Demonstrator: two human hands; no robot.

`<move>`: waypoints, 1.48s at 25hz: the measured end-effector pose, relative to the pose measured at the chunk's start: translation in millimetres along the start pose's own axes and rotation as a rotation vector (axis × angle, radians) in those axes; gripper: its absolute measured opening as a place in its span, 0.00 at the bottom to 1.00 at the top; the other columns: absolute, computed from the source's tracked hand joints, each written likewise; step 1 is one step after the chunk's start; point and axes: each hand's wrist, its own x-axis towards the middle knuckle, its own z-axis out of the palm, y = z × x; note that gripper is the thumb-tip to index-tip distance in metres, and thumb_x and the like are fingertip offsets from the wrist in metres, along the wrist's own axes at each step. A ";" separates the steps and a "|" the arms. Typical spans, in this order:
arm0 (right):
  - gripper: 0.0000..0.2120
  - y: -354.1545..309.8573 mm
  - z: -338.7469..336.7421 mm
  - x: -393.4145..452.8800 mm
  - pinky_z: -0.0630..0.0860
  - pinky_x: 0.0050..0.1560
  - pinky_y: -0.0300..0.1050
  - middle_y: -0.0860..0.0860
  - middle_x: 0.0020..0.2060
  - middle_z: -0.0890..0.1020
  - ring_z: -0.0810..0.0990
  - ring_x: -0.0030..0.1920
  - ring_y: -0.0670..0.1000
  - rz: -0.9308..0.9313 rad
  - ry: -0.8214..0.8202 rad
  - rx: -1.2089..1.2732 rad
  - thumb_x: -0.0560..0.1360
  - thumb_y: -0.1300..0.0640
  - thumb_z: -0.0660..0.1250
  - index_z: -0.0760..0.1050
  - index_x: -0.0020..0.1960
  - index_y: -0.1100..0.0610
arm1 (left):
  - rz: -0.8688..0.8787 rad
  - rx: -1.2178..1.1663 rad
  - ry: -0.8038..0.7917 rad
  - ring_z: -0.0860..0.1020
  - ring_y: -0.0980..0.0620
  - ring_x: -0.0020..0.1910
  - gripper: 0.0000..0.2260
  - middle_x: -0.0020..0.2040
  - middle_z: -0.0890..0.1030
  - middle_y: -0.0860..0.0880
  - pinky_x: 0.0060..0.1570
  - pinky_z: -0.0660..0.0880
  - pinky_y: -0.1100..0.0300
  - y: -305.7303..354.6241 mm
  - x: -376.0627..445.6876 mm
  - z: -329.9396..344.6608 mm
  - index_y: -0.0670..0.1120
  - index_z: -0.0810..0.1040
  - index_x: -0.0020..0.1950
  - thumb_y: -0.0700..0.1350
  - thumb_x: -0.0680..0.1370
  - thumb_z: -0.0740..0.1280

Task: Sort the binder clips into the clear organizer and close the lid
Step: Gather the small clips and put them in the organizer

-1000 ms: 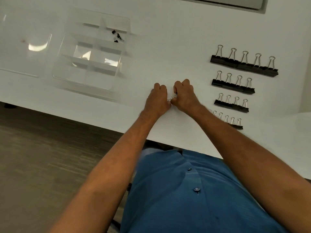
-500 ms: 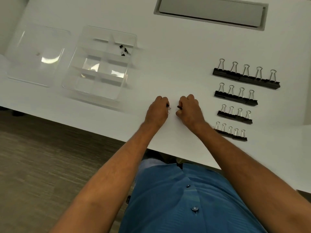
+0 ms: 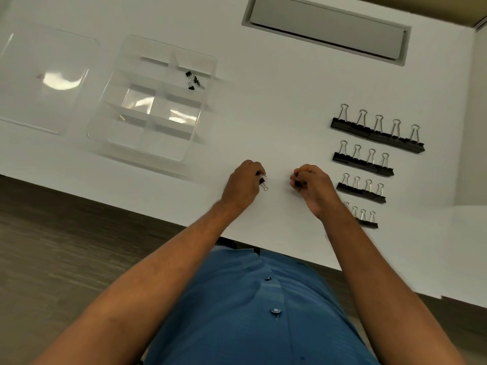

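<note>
My left hand (image 3: 243, 184) is closed on a tiny black binder clip (image 3: 263, 183) whose wire handle sticks out to the right. A short gap away, my right hand (image 3: 312, 184) pinches another tiny binder clip (image 3: 297, 182), mostly hidden by the fingers. The clear organizer (image 3: 147, 143) lies open at the upper left, with a few tiny clips (image 3: 191, 80) in its far right compartment. Its clear lid (image 3: 44, 83) lies flat to the left of it. Black binder clips sit in rows by size on the right: largest row (image 3: 376, 133), then (image 3: 362, 162), (image 3: 361, 189) and smallest (image 3: 365, 219).
The white table's (image 3: 263, 122) near edge runs diagonally just below my hands, with wood floor (image 3: 52, 246) beyond it. A grey recessed cable hatch (image 3: 326, 30) sits at the table's far side. A white partition (image 3: 474, 114) stands at the right.
My hands were pressed together over one spot; they have pulled apart sideways, each now holding a tiny clip. The view has tilted, so everything sits lower in frame.
</note>
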 end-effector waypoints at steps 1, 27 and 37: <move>0.12 2.2 0.6 -2.2 0.77 0.41 0.42 0.53 0.38 0.77 0.77 0.39 0.51 0.027 0.013 0.084 0.74 0.73 0.59 0.73 0.40 0.59 | 0.017 -0.004 -0.032 0.77 0.50 0.46 0.09 0.49 0.78 0.48 0.46 0.73 0.61 -2.7 -0.5 -2.0 0.44 0.79 0.51 0.33 0.78 0.63; 0.04 -51.9 119.1 1.2 0.68 0.31 0.36 0.53 0.39 0.76 0.72 0.34 0.48 0.249 -0.142 0.534 0.74 0.63 0.63 0.75 0.48 0.60 | -0.453 -1.217 -0.272 0.77 0.49 0.36 0.05 0.40 0.76 0.45 0.36 0.74 0.58 5.2 41.7 -137.9 0.42 0.76 0.48 0.34 0.79 0.62; 0.06 -107.6 294.2 41.7 0.78 0.43 0.40 0.50 0.40 0.81 0.79 0.40 0.47 -0.131 -0.335 -0.380 0.78 0.65 0.66 0.81 0.49 0.57 | -0.220 -0.174 0.302 0.74 0.58 0.40 0.08 0.44 0.77 0.54 0.41 0.72 0.66 -99.5 140.2 -311.9 0.46 0.79 0.49 0.35 0.77 0.64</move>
